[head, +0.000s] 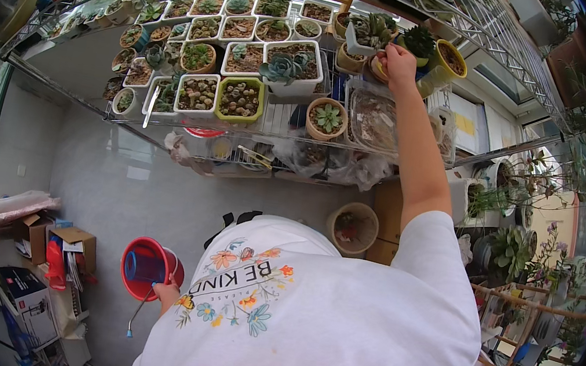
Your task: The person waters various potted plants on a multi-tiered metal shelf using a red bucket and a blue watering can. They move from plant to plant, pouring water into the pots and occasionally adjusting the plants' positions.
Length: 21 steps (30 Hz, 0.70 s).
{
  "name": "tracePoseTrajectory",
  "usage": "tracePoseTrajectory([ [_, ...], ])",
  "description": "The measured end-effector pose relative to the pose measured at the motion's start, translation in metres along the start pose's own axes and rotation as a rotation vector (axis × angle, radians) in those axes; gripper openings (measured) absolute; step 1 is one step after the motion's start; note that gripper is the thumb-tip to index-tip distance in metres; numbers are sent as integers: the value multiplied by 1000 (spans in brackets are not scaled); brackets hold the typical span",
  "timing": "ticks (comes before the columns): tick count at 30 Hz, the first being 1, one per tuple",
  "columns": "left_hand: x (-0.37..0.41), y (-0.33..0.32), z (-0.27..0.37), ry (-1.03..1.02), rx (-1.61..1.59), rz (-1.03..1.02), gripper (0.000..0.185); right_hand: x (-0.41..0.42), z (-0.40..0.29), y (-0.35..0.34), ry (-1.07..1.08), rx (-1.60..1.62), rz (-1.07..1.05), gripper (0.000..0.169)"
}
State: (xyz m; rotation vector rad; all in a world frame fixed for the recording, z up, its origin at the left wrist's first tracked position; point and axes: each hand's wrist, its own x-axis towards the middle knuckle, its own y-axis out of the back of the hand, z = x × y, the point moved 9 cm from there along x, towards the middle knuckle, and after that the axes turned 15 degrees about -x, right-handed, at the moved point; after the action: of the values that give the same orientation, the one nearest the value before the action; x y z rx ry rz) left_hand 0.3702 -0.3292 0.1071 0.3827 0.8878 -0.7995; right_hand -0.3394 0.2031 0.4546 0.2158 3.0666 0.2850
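My right hand (397,66) reaches to the back right of a wire shelf and grips the edge of a white planter (353,41) of succulents, which looks tilted. A yellow pot (452,59) of soil stands to its right. Low at the left, my left hand (167,291) holds a red bucket (137,293) by the rim, together with a thin metal tube with a blue tip (129,332). A blue container (140,267) is inside the bucket. Nearer the shelf's front are a round clay-coloured pot (310,121) with a green rosette and a clear plastic tray (373,118).
The metal shelf edge (277,137) runs across in front of me, with many potted succulents behind it and plastic bags (302,156) below. A bin (354,229) stands on the floor. Cardboard boxes (75,243) are at the left, a plant rack (527,300) at the right.
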Motion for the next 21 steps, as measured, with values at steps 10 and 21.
tracePoseTrajectory([
  [10,-2,-19,-24,-19,121,70,36,-117,-42,18,44,-257,-196,30],
  [21,-40,-86,-51,53,280,-148,24,-240,-17,43,-176,-381,-343,26],
])
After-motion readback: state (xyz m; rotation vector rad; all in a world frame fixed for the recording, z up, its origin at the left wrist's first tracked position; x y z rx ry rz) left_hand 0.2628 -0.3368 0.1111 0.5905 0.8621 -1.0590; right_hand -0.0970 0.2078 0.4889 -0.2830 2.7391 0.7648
